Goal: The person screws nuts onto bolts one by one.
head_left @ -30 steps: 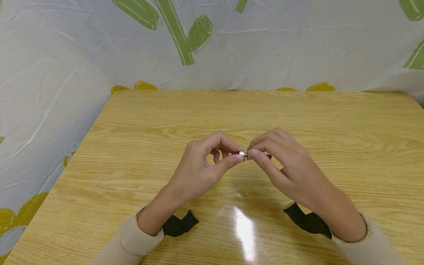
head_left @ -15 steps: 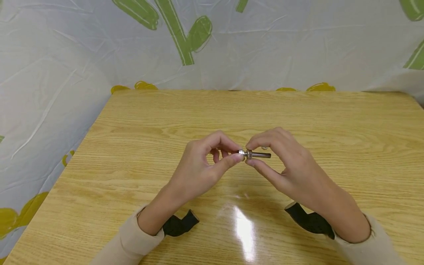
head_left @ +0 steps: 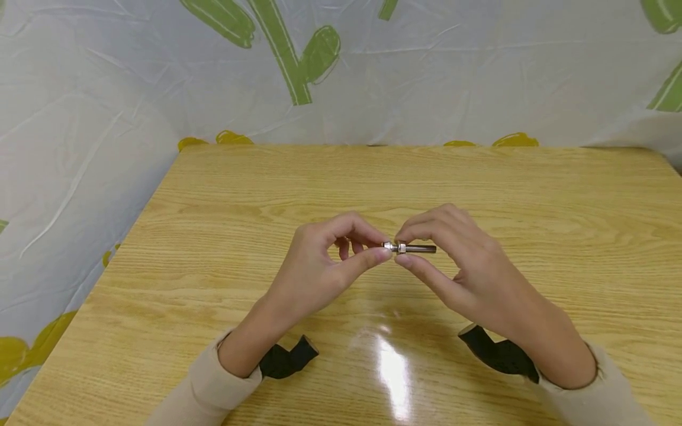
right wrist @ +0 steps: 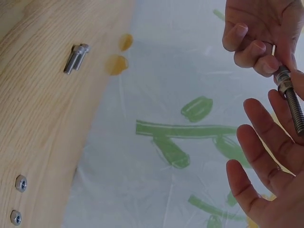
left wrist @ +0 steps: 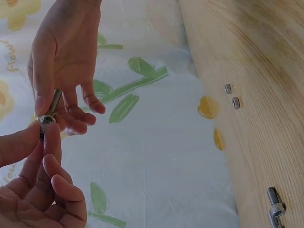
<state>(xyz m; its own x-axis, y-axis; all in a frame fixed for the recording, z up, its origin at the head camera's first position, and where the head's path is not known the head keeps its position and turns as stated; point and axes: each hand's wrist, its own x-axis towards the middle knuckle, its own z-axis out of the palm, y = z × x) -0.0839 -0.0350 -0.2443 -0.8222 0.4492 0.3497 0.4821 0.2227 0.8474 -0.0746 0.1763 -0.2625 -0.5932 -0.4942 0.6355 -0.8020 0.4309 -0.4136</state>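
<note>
In the head view a metal bolt [head_left: 421, 249] lies level between both hands above the table, its shank pointing right. My left hand [head_left: 325, 263] pinches its head end between thumb and forefinger. A hex nut [head_left: 401, 248] sits on the bolt, just right of the left fingertips. The thumb and forefinger of my right hand [head_left: 458, 260] close around that nut from below and above. In the right wrist view the bolt's threads [right wrist: 295, 114] run on past the nut, and the right hand's other fingers are spread loosely.
Two loose nuts [left wrist: 232, 96] and two bolts [left wrist: 274, 206] lie on the wooden table in the left wrist view. The right wrist view shows the same bolts [right wrist: 76, 59]. A white sheet with printed plants [head_left: 399, 77] hangs behind the table [head_left: 266, 177].
The right thumb and forefinger, earlier covering the nut and shank, have drawn back to the nut's sides, baring the shank. The left hand has barely moved.
</note>
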